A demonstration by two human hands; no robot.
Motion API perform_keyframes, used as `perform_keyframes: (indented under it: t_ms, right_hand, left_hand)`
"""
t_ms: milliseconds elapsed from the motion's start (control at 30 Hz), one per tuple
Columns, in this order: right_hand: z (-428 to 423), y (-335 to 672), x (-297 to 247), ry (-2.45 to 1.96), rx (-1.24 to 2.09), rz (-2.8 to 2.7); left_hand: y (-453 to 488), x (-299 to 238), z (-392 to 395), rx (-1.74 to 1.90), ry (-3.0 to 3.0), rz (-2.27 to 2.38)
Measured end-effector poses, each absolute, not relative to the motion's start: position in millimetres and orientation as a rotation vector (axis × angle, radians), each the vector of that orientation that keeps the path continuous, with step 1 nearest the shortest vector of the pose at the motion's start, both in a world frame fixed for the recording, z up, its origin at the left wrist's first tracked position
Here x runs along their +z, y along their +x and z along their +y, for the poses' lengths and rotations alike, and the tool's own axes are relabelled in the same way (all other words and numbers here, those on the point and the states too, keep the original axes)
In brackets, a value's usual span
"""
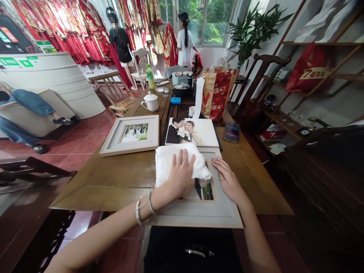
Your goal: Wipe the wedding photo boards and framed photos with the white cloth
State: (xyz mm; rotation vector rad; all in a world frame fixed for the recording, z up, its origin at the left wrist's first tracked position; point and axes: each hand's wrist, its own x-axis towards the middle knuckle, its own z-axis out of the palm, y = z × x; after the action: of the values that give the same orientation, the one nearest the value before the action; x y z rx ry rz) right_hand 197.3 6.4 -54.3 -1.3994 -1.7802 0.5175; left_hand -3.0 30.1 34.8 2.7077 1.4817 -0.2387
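My left hand (182,171) lies flat, fingers spread, on a white cloth (170,161) that covers the upper left of a grey-framed photo (210,212) at the near edge of the wooden table (113,182). My right hand (227,181), a ring on one finger, rests open on the frame's right side beside the picture. Two bracelets circle my left wrist.
A second framed photo (131,134) lies to the left, a frameless wedding print (192,132) behind the cloth, a phone (232,132) to the right. Farther back stand a white teapot (150,101), a red gift bag (217,93) and a green bottle (149,76). Two people stand by the window; shelves line the right wall.
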Motion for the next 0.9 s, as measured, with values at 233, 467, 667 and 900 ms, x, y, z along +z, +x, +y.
perform_keyframes:
  t_ms: [233,467,667,900]
  right_hand:
    - [6,196,-52,-1.416,0.538,-1.767]
    - [8,195,-55,-1.395,0.526,-1.754]
    - [13,198,-58,-1.349,0.522,-1.748]
    - [10,199,-57,-1.325,0.575,-1.749]
  left_hand:
    - [-45,68,-50,-0.718,2.636,1.124]
    - [-39,42,-81,-0.538,2.653,0.933]
    - [-6,35,-72,-0.203,2.763,0.575]
    - [-12,41,-47,-0.348,2.767,0.846]
